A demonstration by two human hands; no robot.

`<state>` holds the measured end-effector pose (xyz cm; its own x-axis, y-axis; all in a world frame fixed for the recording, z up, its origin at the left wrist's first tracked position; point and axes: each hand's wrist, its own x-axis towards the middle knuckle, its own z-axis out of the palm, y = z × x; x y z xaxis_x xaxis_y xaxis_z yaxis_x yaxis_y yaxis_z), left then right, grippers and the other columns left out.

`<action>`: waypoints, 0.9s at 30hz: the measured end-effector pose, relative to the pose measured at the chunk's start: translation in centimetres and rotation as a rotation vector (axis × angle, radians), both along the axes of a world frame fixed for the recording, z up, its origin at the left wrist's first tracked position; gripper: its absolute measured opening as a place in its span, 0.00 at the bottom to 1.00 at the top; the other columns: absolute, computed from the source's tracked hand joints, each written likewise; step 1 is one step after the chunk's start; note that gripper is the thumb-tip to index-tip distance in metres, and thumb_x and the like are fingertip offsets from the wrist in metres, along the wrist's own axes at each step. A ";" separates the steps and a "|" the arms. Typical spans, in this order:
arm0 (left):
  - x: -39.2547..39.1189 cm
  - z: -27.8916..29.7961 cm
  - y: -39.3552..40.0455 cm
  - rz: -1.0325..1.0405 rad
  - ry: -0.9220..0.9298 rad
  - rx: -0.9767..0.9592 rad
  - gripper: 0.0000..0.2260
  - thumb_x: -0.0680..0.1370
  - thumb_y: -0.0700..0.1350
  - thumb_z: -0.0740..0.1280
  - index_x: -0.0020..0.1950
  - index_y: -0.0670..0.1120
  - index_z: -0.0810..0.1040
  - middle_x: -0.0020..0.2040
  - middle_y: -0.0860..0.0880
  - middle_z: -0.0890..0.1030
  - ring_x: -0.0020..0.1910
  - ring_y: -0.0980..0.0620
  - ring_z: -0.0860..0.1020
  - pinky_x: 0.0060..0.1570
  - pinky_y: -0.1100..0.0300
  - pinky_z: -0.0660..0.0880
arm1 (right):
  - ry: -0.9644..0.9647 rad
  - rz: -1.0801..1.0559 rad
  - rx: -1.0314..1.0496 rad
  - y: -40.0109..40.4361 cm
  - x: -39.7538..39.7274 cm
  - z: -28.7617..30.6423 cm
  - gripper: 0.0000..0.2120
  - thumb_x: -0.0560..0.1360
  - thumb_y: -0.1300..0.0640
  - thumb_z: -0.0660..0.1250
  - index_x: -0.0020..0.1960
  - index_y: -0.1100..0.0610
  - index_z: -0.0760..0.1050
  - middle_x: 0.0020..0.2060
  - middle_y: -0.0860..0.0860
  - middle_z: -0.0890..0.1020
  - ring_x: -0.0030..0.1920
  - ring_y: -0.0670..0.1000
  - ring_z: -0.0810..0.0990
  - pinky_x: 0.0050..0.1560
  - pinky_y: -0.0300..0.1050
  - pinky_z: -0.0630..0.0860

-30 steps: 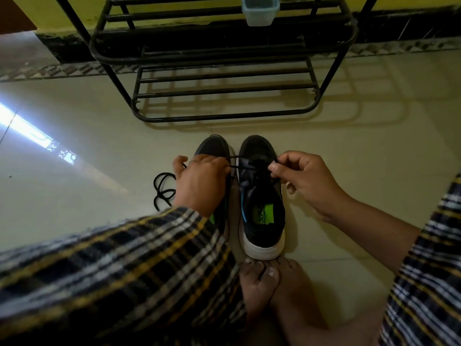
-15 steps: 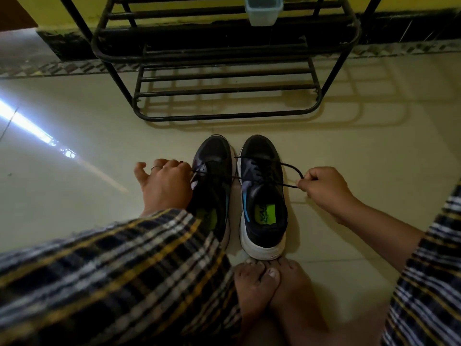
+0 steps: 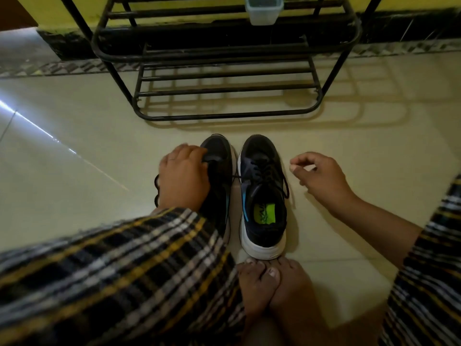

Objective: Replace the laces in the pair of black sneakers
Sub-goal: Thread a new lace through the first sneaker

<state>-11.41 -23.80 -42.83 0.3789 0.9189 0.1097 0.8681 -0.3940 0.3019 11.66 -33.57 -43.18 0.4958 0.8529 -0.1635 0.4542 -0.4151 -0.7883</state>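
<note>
Side by side, sneakers [image 3: 263,196] lengthwise, toes toward rack [image 3: 224,71]

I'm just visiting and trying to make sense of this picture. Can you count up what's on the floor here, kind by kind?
Black sneakers: 2, the left sneaker and the right sneaker
Loose black lace on the floor beside the left sneaker: 1
Black metal rack: 1
Clear plastic container on the rack: 1
Total: 5

Two sneakers [image 3: 262,193], two hands [image 3: 183,181]
</note>
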 end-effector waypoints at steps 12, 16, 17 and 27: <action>3.6 -0.6 -3.4 -0.385 0.019 -0.166 0.11 0.78 0.41 0.62 0.58 0.44 0.80 0.50 0.43 0.82 0.49 0.42 0.79 0.51 0.48 0.74 | -0.236 0.281 -0.109 -0.2 -2.4 0.5 0.04 0.73 0.59 0.69 0.47 0.55 0.81 0.39 0.50 0.83 0.35 0.45 0.76 0.42 0.40 0.74; 3.4 -0.1 -3.2 -0.363 0.012 -0.128 0.11 0.77 0.41 0.63 0.57 0.49 0.80 0.47 0.47 0.82 0.47 0.45 0.80 0.54 0.48 0.73 | -0.286 0.353 -0.093 -0.3 -2.2 0.7 0.09 0.74 0.58 0.69 0.53 0.56 0.81 0.40 0.50 0.83 0.39 0.46 0.75 0.45 0.40 0.70; 3.4 -0.1 -3.3 -0.359 0.029 -0.123 0.11 0.78 0.42 0.62 0.58 0.50 0.80 0.49 0.49 0.82 0.49 0.46 0.79 0.56 0.49 0.71 | -0.295 0.375 -0.107 -0.4 -2.4 0.7 0.11 0.73 0.55 0.70 0.54 0.56 0.80 0.39 0.48 0.81 0.40 0.46 0.75 0.45 0.41 0.70; 3.2 0.8 -3.5 -0.280 0.149 -0.142 0.13 0.80 0.45 0.57 0.62 0.52 0.75 0.53 0.51 0.82 0.56 0.49 0.76 0.62 0.55 0.60 | -0.310 0.340 -0.068 -0.3 -2.2 1.0 0.04 0.74 0.59 0.68 0.44 0.55 0.81 0.36 0.47 0.79 0.40 0.48 0.74 0.41 0.40 0.66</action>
